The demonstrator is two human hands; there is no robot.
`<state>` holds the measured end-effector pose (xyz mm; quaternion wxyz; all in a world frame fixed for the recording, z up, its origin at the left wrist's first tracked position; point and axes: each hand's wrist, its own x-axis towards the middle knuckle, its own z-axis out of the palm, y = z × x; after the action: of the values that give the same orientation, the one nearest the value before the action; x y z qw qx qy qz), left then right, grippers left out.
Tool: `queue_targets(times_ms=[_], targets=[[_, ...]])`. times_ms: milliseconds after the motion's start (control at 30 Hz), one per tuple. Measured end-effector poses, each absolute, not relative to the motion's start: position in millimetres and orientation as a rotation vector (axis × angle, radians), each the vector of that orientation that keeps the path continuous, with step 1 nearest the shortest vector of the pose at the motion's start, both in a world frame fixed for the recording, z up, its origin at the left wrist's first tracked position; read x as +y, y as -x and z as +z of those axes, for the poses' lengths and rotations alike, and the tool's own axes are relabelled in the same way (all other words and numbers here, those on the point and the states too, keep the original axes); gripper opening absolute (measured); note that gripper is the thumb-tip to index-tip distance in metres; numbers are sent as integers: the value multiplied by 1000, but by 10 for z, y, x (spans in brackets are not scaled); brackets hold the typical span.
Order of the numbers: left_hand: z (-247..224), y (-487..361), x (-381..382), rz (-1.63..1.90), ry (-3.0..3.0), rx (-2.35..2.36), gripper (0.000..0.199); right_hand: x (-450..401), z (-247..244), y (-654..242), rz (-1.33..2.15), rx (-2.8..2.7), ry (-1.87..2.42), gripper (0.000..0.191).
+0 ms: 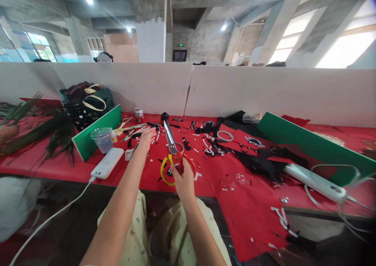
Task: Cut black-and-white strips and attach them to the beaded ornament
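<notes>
My right hand point(185, 180) grips a pair of large scissors point(169, 136) by the red handle loop; the other loop is yellow. The steel blades point away from me over the table and lie nearly together. My left hand point(146, 140) reaches over the table to the left of the blades, fingers stretched out near a black fabric scrap point(153, 125); whether they touch it I cannot tell. Black scraps with white beads point(207, 127) and white strips point(209, 148) are scattered to the right of the scissors.
A plastic cup point(102, 140) and white power bank point(108, 163) stand left, beside a green divider point(96, 131). A can point(139, 115) is behind. Right lie a clear ring point(225, 136), a white power strip point(315, 183) and another green divider point(317, 140). Another person's hand point(8, 134) shows far left.
</notes>
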<state>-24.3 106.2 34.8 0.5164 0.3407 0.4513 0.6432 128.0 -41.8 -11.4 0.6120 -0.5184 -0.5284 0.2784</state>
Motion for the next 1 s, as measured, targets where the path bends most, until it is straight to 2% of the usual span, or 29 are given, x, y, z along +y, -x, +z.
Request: queue_targets(times_ms=[100, 233, 633, 1000], targets=[[313, 249, 1090, 1569, -886, 1100, 29, -429, -89, -1280, 704, -1206, 1184, 47], [298, 260, 1113, 1603, -915, 1126, 37, -446, -50, -1275, 781, -1165, 1149, 46], [388, 262, 1004, 1572, -902, 973, 27, -457, -16, -1284, 837, -1137, 1147, 46], [389, 274, 1026, 1651, -1042, 1102, 37, -430, -35, -1310, 830, -1138, 1164, 47]])
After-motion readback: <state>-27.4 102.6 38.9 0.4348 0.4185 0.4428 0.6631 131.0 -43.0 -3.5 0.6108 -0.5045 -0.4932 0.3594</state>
